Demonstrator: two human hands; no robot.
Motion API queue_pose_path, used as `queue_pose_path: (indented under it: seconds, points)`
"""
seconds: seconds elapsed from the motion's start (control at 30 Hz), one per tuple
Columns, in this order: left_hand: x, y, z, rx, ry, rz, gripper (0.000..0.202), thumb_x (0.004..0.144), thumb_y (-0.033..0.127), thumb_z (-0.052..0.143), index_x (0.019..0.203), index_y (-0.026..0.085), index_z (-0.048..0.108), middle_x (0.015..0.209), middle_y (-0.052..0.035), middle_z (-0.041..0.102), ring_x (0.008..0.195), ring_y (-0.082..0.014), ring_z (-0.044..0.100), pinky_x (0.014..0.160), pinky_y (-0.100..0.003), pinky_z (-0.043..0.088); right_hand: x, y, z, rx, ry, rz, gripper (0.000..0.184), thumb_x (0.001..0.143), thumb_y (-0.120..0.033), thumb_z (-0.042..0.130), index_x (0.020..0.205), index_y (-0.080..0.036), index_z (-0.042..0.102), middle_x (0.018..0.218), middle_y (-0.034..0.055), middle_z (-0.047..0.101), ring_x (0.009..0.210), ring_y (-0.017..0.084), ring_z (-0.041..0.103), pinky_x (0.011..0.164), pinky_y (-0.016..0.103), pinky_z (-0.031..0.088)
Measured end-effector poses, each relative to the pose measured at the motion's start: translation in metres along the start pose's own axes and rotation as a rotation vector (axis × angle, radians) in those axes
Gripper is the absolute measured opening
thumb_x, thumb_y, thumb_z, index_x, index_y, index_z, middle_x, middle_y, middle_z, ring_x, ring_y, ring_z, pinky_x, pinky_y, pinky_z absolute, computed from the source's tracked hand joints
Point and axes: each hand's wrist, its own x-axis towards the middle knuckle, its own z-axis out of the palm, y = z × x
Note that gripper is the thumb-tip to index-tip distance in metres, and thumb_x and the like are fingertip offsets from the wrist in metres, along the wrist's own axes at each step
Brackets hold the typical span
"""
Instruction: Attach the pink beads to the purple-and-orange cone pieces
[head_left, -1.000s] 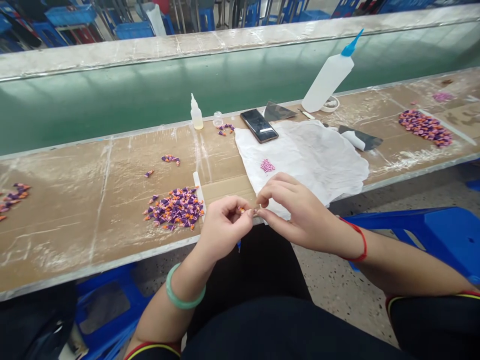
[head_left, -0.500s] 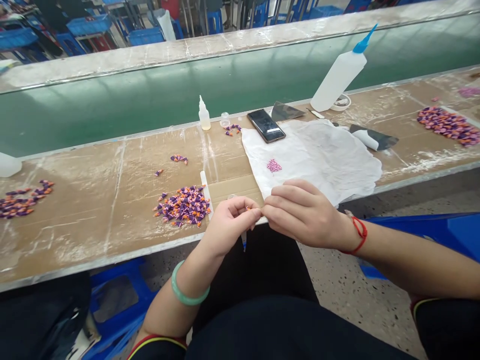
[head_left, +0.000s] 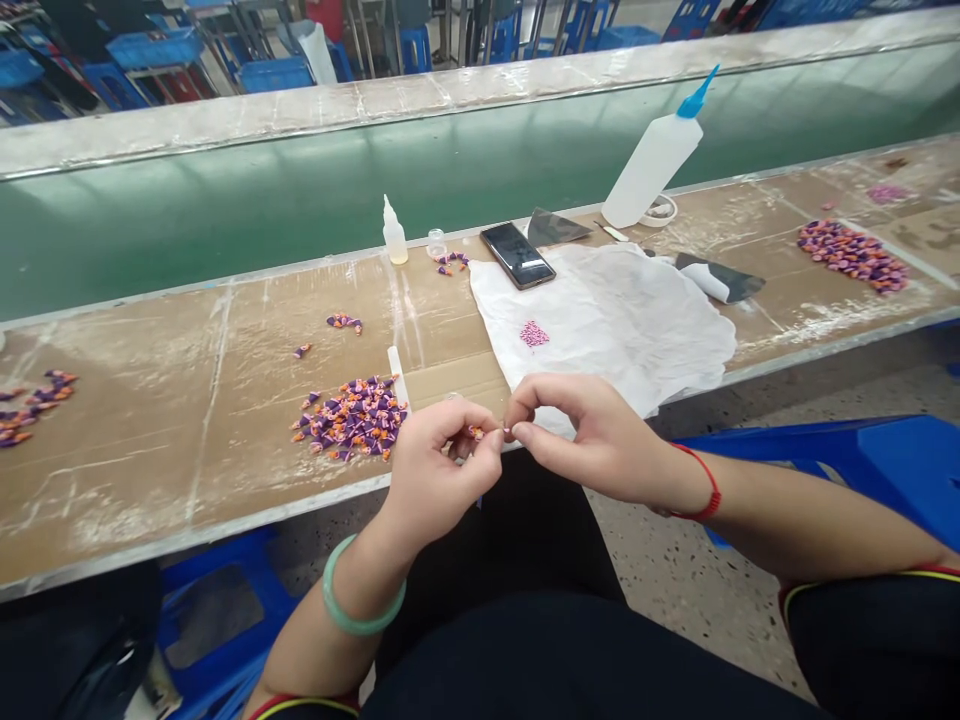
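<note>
My left hand (head_left: 442, 470) is curled at the table's front edge, pinching a tiny orange piece (head_left: 475, 432) between thumb and fingers. My right hand (head_left: 592, 440) meets it fingertip to fingertip, thumb and forefinger pinched on something very small and pinkish that I cannot make out. A pile of small purple and orange pieces (head_left: 352, 417) lies on the table just left of my left hand. On the crumpled white cloth (head_left: 630, 320) behind my right hand sits a little heap of pink beads (head_left: 534, 333).
A smartphone (head_left: 517, 254), a small glue bottle (head_left: 393, 233) and a large white squeeze bottle with a blue tip (head_left: 651, 160) stand farther back. More purple-orange piles lie at far right (head_left: 851, 255) and far left (head_left: 30, 405). Blue stools (head_left: 862, 470) stand beside my legs.
Both hands stay joined at the table edge. My right hand's fingers have lifted into an arched pinch, and the view has shifted slightly.
</note>
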Motion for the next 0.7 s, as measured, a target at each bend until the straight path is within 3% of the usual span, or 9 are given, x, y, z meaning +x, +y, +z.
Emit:
queue_pose_path:
  seconds: [0.23,0.47,0.7]
  points:
    - [-0.001,-0.003,0.002,0.128,0.033,0.137,0.014,0.078,0.015,0.059,0.065,0.018,0.06,0.057,0.0035,0.055,0.05,-0.0082,0.044,0.05,-0.022,0.035,0.0,-0.001,0.003,0.068,-0.022,0.056,0.011,0.079,-0.011,0.054,0.074,-0.019,0.059,0.068,-0.002,0.064,0.062,0.011,0.056,0.059,0.022,0.047]
    - [0.0,-0.003,-0.004,0.181,-0.012,0.215,0.015,0.079,0.012,0.059,0.066,0.019,0.061,0.057,0.0029,0.056,0.052,-0.0093,0.046,0.053,-0.022,0.037,0.003,-0.003,0.005,0.212,-0.112,0.187,0.007,0.081,-0.017,0.053,0.074,-0.019,0.055,0.067,-0.0022,0.059,0.059,0.01,0.051,0.053,0.022,0.042]
    - [0.0,-0.01,-0.014,0.004,-0.052,0.065,0.014,0.082,0.018,0.061,0.069,0.018,0.064,0.059,0.0017,0.06,0.051,-0.0095,0.048,0.05,-0.022,0.038,0.008,-0.004,0.01,0.213,-0.145,0.142,0.01,0.09,-0.019,0.048,0.08,-0.02,0.05,0.067,-0.0029,0.055,0.058,0.01,0.048,0.052,0.022,0.04]
